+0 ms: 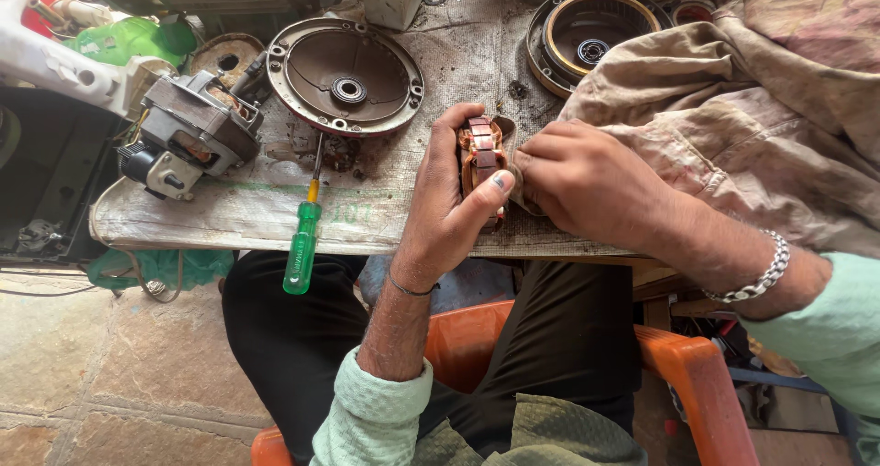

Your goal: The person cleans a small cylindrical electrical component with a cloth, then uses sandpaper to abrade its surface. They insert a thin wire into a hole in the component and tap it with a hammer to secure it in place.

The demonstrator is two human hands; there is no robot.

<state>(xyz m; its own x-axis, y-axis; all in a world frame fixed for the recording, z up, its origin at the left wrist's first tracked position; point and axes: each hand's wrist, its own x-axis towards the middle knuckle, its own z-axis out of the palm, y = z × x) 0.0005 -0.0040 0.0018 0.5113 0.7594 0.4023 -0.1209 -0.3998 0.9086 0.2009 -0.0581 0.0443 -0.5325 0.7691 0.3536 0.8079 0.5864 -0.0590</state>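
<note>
My left hand [449, 209] grips a small motor stator [482, 157] with copper windings and holds it upright on the workbench edge. My thumb lies across its front. My right hand [587, 186] presses a corner of a dirty beige cloth [733, 90] against the right side of the stator. A metal chain bracelet sits on my right wrist, a thin band on my left.
A green-handled screwdriver [304, 237] hangs over the bench's front edge. A round motor end cover [346, 76] lies behind it, a small electric motor [188, 136] at the left, a wound round housing [587, 35] at the back right. I sit on an orange chair [687, 374].
</note>
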